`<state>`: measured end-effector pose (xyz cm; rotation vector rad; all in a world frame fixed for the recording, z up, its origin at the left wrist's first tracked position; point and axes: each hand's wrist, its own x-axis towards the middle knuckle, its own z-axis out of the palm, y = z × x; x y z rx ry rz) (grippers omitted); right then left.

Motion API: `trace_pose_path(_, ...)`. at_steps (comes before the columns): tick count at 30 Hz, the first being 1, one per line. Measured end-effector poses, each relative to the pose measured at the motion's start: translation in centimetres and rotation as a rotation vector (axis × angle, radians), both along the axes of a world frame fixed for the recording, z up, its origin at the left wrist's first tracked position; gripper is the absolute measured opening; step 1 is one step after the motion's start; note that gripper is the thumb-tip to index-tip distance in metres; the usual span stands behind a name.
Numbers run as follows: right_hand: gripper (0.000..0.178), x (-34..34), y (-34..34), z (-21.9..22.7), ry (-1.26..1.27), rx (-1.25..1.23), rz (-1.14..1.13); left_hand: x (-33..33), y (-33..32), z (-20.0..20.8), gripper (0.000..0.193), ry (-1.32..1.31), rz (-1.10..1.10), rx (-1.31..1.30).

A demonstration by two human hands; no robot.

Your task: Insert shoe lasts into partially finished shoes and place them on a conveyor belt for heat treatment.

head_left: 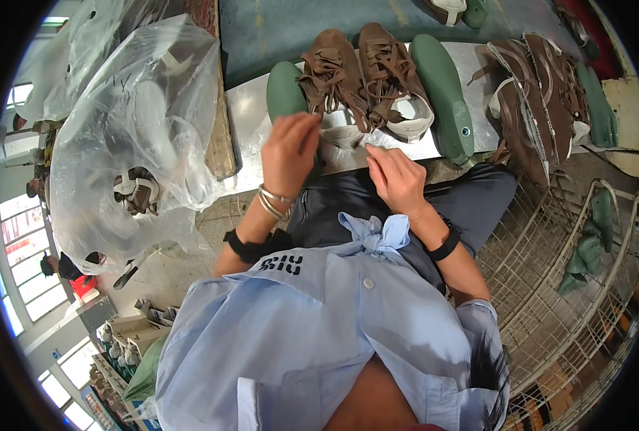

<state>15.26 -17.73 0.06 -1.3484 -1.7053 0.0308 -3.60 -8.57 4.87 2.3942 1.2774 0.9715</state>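
Observation:
A pair of brown lace-up shoes stands side by side on the pale metal worktop, a left shoe (334,72) and a right shoe (392,79), their pale heel openings facing me. My left hand (289,151) is raised beside the left shoe's heel, fingers curled together. Just behind the heels, my right hand (397,176) has thumb and forefinger pinched. Whatever either hand holds is too small or hidden to make out. One green shoe last (283,90) lies left of the pair, partly behind my left hand; another green shoe last (441,97) lies to the right.
More brown shoes (531,100) lean together at the right, next to a green last (598,104). A large clear plastic bag (140,122) with shoes inside hangs at the left. Wire racks (549,266) stand at my right, holding green pieces (584,255).

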Motion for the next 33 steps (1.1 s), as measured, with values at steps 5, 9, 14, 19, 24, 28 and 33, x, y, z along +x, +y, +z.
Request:
trace_pose_path(5,0.023,-1.5,1.3,0.8,0.797,-0.768,-0.012,1.3,-4.0,-0.2,0.022,0.048,-0.066,-0.092)
trace_pose_path(9,0.031,-2.3,2.4,1.1,1.372,-0.872,-0.055,1.0,-3.7,0.3,0.034,-0.05,0.199,-0.909)
trace_pose_path(14,0.022,-2.1,3.5,0.8,1.618,-0.987,-0.121,2.1,-4.0,-0.7,0.04,-0.845,0.137,-1.163)
trace_pose_path(19,0.019,-1.8,3.7,-0.4,1.644,-0.918,-0.085,3.3,-2.9,-0.6,0.031,-0.987,0.226,-1.33)
trace_pose_path(24,0.029,-2.2,3.9,0.7,1.612,-0.917,-0.102,5.0,-1.5,-2.1,0.028,-1.213,0.461,-1.488)
trace_pose_path(28,0.03,-2.4,4.9,0.6,1.583,-0.92,-0.147,6.4,-1.8,-2.6,0.026,-1.234,0.545,-1.328)
trace_pose_path(33,0.015,-3.9,6.0,0.4,1.603,-0.784,-0.173,5.9,-1.3,-4.0,0.018,-1.319,0.505,-1.277)
